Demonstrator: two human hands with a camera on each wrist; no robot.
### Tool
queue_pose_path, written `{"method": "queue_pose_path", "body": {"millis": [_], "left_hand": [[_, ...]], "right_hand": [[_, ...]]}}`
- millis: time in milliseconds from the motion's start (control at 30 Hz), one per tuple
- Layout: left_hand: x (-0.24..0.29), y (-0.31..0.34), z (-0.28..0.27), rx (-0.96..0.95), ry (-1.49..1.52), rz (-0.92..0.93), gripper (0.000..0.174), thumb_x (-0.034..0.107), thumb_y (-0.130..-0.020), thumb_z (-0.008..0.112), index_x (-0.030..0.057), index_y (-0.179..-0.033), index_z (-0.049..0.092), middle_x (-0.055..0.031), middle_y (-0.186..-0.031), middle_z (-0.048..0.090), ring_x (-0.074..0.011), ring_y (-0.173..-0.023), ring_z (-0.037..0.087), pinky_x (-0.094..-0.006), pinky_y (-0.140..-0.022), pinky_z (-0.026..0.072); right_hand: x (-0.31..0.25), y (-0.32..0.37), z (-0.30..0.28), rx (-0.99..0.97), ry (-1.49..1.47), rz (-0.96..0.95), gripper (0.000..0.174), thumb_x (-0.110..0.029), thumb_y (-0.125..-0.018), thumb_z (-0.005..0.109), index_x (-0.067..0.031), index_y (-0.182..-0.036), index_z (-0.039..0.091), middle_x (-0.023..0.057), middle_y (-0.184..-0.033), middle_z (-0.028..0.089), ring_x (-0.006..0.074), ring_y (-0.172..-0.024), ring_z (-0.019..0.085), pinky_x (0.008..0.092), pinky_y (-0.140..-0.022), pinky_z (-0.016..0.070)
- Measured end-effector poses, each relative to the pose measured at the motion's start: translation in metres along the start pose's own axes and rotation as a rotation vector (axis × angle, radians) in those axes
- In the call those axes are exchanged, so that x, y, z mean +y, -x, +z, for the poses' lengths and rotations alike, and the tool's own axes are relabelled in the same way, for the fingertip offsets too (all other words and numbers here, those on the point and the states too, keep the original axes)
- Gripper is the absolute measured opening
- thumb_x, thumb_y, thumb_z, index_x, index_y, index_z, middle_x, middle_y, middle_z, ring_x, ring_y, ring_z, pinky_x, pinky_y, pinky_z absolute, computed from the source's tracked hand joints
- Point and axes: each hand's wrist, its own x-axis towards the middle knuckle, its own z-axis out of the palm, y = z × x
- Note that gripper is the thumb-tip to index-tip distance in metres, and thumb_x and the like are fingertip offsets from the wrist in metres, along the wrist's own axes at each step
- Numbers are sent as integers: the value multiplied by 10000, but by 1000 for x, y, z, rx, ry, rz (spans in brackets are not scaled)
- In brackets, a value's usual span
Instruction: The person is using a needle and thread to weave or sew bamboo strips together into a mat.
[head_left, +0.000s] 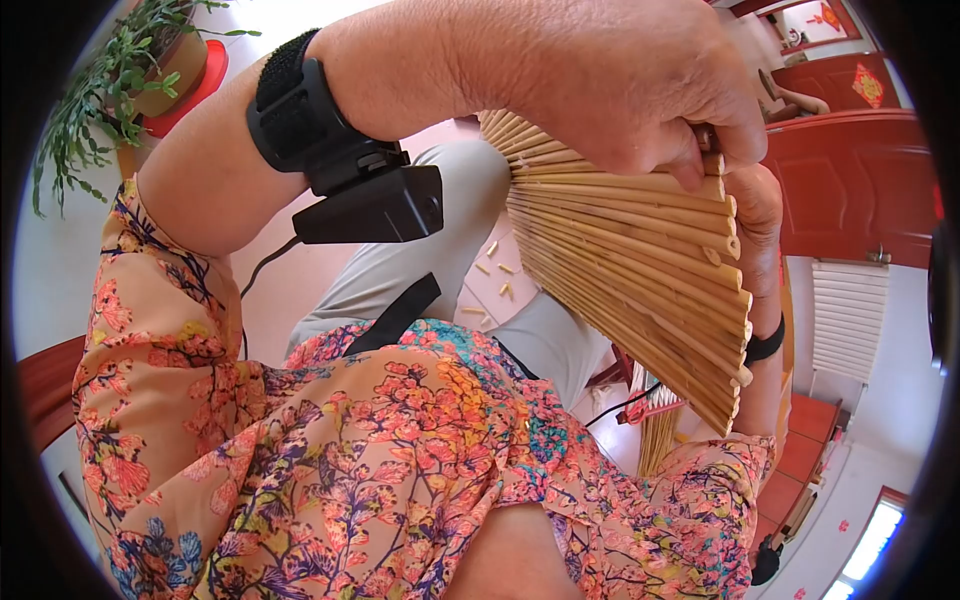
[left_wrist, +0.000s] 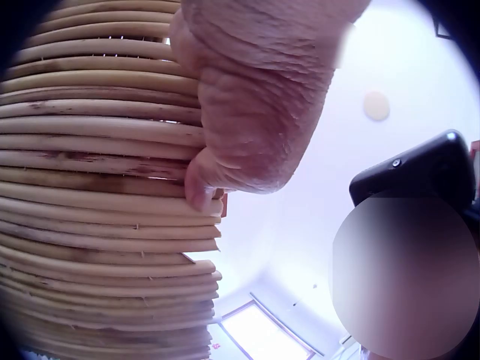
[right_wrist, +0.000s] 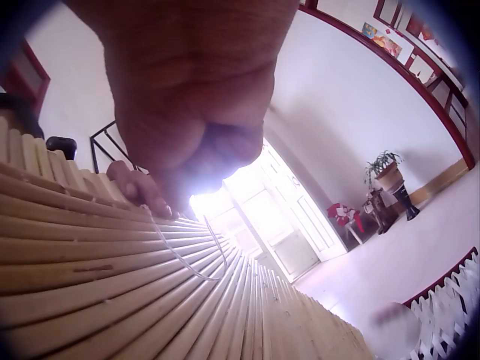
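A flat mat of straw-coloured stalks [head_left: 630,270] stands tilted in front of the body, its cut ends along the right side. My left hand [head_left: 640,90] comes over the top and grips the mat's upper right edge with curled fingers. In the left wrist view, a digit of that hand [left_wrist: 247,97] presses on the stalk ends. My right hand [head_left: 757,205] is at the same edge, mostly hidden behind the mat. The right wrist view has that hand [right_wrist: 199,90] curled at the stalk ends, fingertips on the edge. A loop of pale thread [right_wrist: 196,274] lies across the stalks there.
Short cut stalk pieces [head_left: 505,290] lie scattered on the floor between the knees. Beneath the mat is a bundle of stalks [head_left: 657,440]. A potted plant [head_left: 175,75] stands at upper left, a radiator [head_left: 850,320] at right. A white woven basket [right_wrist: 450,315] shows low right.
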Motion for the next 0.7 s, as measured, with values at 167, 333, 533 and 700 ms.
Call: {"method": "queue_pose_path", "body": {"millis": [167,333,533,700], "left_hand": [[-1,2,-2,6,-85,-14,474,-114,-701,530,202,-1005,710,-4,-821,700,-145,-657,632,-264,-549,478],[-10,5,4,47,17,38,479,-127,-690,519,177,-1004,715,-11,-823,704,-139,-672,636,-252,-544,479],[-7,5,0,58,25,22,467,-138,-678,530,160,-984,719,-9,-820,702,-137,-683,634,-239,-546,480],[-7,5,-5,24,-109,55,462,-140,-676,533,156,-977,720,-9,-822,702,-136,-686,635,-236,-547,480]], "right_hand": [[4,4,-2,-25,-110,23,274,157,-788,562,20,-1021,608,71,-918,626,164,-827,603,237,-730,477],[27,7,0,44,105,-67,261,112,-827,565,1,-1059,611,82,-926,652,162,-828,628,247,-734,480],[4,0,-7,-54,96,36,256,101,-832,569,-6,-1059,618,93,-933,658,171,-823,643,251,-738,488],[11,3,-2,-33,31,1,282,130,-815,561,3,-1060,618,81,-926,657,160,-818,632,251,-735,492]]}}
